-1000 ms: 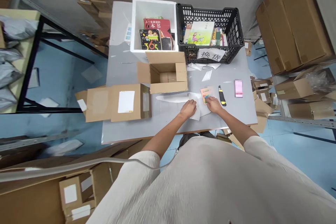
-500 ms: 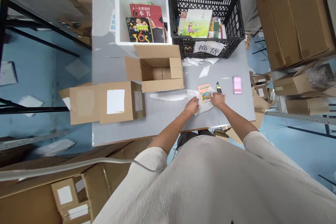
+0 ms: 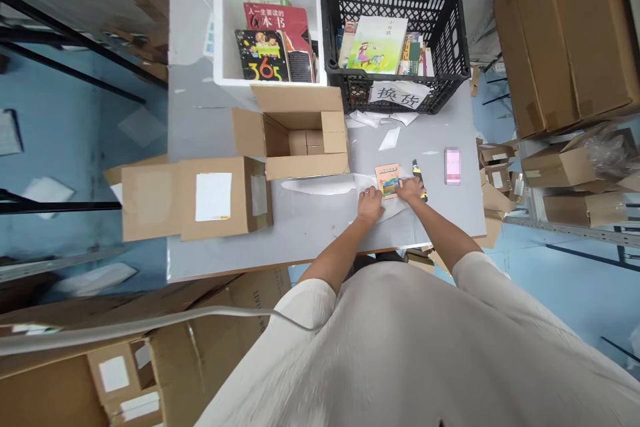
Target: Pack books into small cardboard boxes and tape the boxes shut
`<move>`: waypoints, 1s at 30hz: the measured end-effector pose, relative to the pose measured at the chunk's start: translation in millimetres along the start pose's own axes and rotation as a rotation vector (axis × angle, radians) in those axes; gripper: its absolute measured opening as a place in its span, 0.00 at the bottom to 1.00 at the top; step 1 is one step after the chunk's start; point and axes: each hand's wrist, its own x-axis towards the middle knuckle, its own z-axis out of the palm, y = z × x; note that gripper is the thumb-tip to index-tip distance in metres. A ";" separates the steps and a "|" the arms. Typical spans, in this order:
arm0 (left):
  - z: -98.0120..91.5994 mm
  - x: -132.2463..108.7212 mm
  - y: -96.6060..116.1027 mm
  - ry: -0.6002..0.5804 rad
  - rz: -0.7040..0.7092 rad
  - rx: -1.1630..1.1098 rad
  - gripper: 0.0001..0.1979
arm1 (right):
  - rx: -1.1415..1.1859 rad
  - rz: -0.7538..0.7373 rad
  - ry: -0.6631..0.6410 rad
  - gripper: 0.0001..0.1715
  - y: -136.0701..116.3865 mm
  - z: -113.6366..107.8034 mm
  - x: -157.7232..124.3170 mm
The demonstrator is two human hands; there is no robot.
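Observation:
A small orange booklet (image 3: 388,177) lies on a white plastic mailer bag (image 3: 330,184) spread over the grey table (image 3: 300,233). My left hand (image 3: 371,204) rests on the bag just left of the booklet, fingers curled down onto it. My right hand (image 3: 411,188) lies at the booklet's right edge, fingers touching it. A black-and-yellow utility knife (image 3: 419,178) lies partly under my right hand. An open, empty cardboard box (image 3: 300,137) stands behind the bag.
A pink phone (image 3: 453,165) lies to the right. A white foam bin (image 3: 265,20) and a black crate (image 3: 395,47) hold books at the back. A closed labelled carton (image 3: 195,199) sits at the left. Cartons crowd the floor and right side.
My right hand went from the booklet to the knife and back to the booklet's right edge. My left hand stayed on the bag. The view shifted slightly.

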 end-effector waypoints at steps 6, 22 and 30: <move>-1.9 -0.9 4.3 0.037 -0.001 0.008 0.23 | 0.010 -0.015 -0.004 0.20 0.3 1.0 0.5; -94.3 -55.7 -16.6 0.283 0.217 -0.040 0.16 | 0.365 0.034 0.117 0.13 7.3 -50.5 -6.2; -147.7 -74.6 -16.8 0.494 0.238 -0.093 0.14 | 0.838 -0.322 -0.024 0.31 -11.5 -63.4 -50.0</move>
